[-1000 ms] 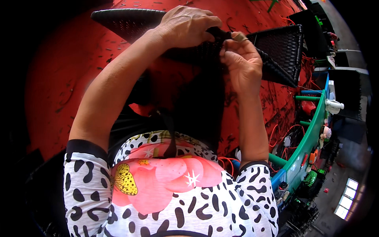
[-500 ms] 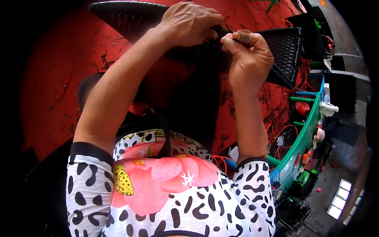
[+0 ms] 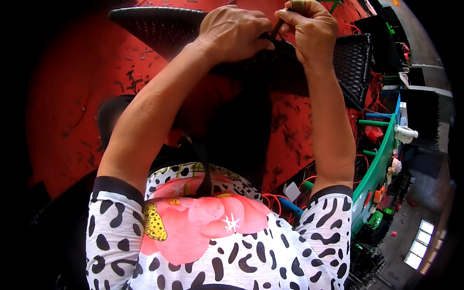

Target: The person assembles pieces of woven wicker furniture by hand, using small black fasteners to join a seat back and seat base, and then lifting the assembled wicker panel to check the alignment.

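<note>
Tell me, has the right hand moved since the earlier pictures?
Yes. The right hand rose, pulling a dark strip up from the black woven basket.

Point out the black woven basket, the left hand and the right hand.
black woven basket (image 3: pixel 350 67): head view, right woven end.
left hand (image 3: pixel 234 31): head view, back of hand.
right hand (image 3: pixel 314 31): head view, knuckles.

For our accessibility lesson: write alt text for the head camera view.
Two bare hands work at a black woven panel over a red floor: the left hand presses on it, the right hand pinches a dark strand. A spotted floral shirt fills the foreground.
</note>
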`<state>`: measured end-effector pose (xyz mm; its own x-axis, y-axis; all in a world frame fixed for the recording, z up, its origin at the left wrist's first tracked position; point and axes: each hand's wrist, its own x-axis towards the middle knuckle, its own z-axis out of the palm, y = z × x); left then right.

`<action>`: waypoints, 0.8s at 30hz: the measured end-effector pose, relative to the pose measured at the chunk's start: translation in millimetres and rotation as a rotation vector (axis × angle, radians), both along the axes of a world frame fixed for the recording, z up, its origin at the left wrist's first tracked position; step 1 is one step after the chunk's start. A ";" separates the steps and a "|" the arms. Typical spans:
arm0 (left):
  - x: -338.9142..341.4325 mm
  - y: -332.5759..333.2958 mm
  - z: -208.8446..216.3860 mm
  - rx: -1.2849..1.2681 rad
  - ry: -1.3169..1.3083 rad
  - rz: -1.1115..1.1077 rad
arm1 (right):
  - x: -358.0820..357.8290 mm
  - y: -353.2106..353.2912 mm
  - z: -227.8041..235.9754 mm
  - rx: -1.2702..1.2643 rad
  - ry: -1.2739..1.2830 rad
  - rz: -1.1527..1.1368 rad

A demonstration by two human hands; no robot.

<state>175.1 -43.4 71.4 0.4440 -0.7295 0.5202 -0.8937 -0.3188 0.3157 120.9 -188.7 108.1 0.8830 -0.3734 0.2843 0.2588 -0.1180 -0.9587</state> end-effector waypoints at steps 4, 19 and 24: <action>3.9 -3.4 -13.2 -0.011 -0.036 0.043 | 5.5 -17.9 -2.7 -0.375 0.063 0.030; 1.0 -7.5 -5.3 -0.047 -0.069 -0.041 | -13.1 -38.1 6.6 -1.836 -0.402 0.043; -0.5 -7.9 -6.6 -0.084 -0.171 -0.047 | -25.1 -20.0 28.5 -1.905 -0.181 0.178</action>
<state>174.5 -51.3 64.7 0.3100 -0.6983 0.6452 -0.9500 -0.2541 0.1814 95.8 -208.8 136.6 0.7878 0.5726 0.2270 0.4510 -0.7873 0.4205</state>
